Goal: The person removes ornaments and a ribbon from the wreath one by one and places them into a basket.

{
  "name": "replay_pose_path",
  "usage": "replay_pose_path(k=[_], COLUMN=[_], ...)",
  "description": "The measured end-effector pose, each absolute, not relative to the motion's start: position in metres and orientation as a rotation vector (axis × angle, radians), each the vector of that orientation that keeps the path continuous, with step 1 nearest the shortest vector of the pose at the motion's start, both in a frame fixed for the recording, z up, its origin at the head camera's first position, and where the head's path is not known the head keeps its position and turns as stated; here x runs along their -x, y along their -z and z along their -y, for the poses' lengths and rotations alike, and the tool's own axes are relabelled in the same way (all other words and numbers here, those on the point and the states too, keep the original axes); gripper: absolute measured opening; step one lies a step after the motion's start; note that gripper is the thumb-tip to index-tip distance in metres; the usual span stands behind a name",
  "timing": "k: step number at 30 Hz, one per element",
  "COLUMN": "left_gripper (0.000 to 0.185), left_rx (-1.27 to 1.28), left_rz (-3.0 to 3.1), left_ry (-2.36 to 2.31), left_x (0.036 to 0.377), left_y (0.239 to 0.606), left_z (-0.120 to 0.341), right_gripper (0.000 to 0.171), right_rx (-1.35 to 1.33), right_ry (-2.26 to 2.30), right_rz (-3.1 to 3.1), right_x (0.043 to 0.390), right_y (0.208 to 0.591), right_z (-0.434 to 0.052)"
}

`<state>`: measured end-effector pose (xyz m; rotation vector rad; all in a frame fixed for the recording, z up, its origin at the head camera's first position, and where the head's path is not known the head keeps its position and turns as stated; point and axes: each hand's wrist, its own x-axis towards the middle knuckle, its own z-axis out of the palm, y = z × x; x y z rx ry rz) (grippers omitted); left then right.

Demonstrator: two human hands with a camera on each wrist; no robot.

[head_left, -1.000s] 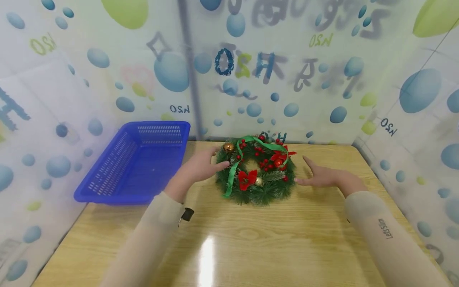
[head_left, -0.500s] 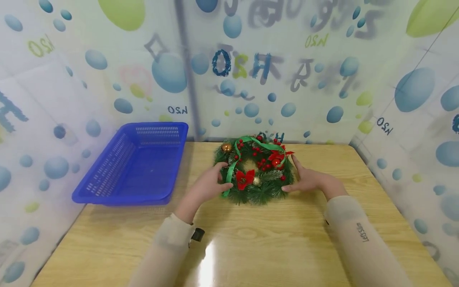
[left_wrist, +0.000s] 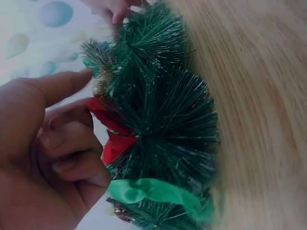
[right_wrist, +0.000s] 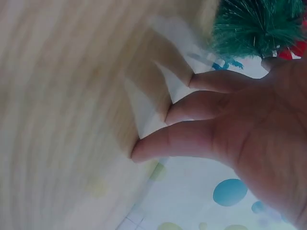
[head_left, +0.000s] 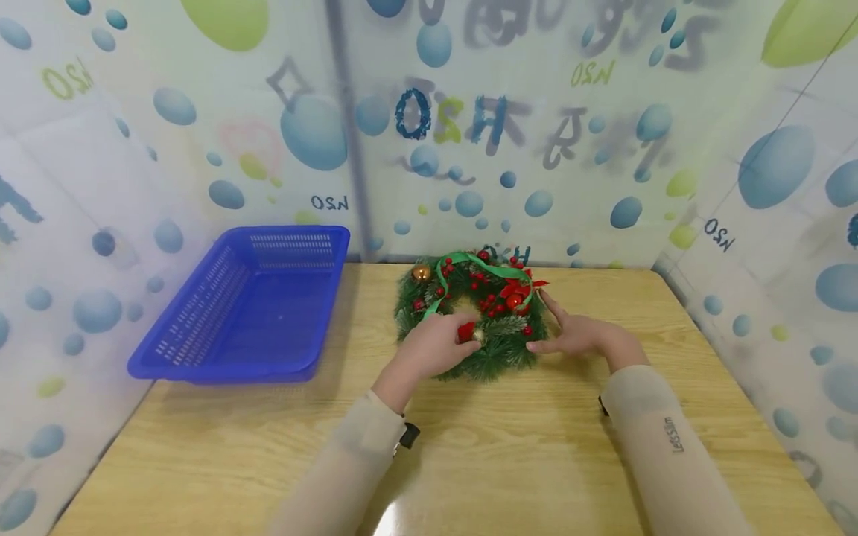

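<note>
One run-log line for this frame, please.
left hand: curled on wreath front | right hand: fingers straight at wreath's right edge | wreath: on table | basket: left

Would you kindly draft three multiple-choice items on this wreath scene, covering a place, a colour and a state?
1. Where does the basket stand relative to the Christmas wreath?
A. to its left
B. to its right
C. on top of it

2. What colour is the wreath's ribbon?
A. gold
B. green
C. white

3. How does the left hand stand?
A. flat on the bare table
B. fingers curled at the wreath's red flower
C. inside the basket

Answers: 1 A, the basket sits at the table's left side; 2 B, a green band loops over the top; 3 B, the left wrist view shows curled fingers against the flower.
</note>
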<state>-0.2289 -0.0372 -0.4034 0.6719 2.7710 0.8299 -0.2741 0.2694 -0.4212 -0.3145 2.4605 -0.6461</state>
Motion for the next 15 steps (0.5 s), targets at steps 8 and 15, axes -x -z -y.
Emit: replay_pose_path(k=[8, 15], left_gripper=[0.051, 0.046], left_rx=[-0.641, -0.649], left_rz=[-2.813, -2.839], left_ry=[-0.802, -0.823], left_x=[0.232, 0.232], left_y=[0.407, 0.409], left_z=[0.035, 0.034], right_gripper=[0.129, 0.133], right_rx=[0.160, 0.246], right_ry=[0.782, 0.679], right_rz=[-2.307, -2.415], right_x=[0.281, 0.281], right_y=[0.408, 0.414], right_z=[-0.271, -0.272])
